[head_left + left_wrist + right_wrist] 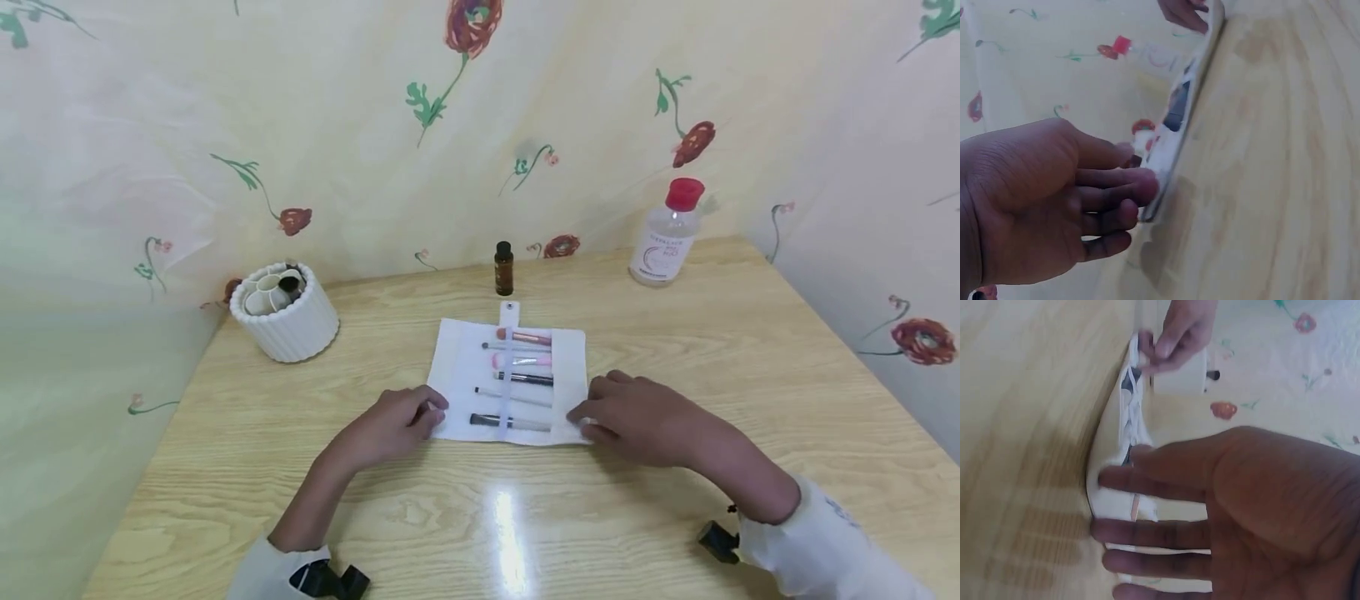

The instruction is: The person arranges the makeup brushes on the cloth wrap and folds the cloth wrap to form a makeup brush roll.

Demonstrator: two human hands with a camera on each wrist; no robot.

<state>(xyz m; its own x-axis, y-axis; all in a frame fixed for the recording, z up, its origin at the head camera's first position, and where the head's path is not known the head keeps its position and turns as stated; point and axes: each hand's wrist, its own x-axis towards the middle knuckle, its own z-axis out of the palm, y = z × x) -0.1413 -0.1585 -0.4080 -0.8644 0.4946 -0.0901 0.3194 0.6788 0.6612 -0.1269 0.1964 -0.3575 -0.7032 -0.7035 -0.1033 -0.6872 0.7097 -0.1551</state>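
A white makeup brush case (457,375) lies unfolded on the table, with several brushes in a row under a clear strap and its snap tab (509,313) pointing away. At its near left corner, my left hand (401,423) pinches the edge with thumb and fingertips. My right hand (637,417) holds the right edge between thumb and index finger; its other fingers extend outward in the right wrist view. That side of the case (1107,450) curves up a little from the table. Among the brushes are a pink one (525,361) and a dark-bristled one (487,420).
Behind the case stands a small brown bottle (504,271). A clear bottle with a red cap (663,242) is at the back right. On the left, a white ribbed pot (292,325) holds brushes. Floral cloth (360,167) hangs behind the wooden table (420,517).
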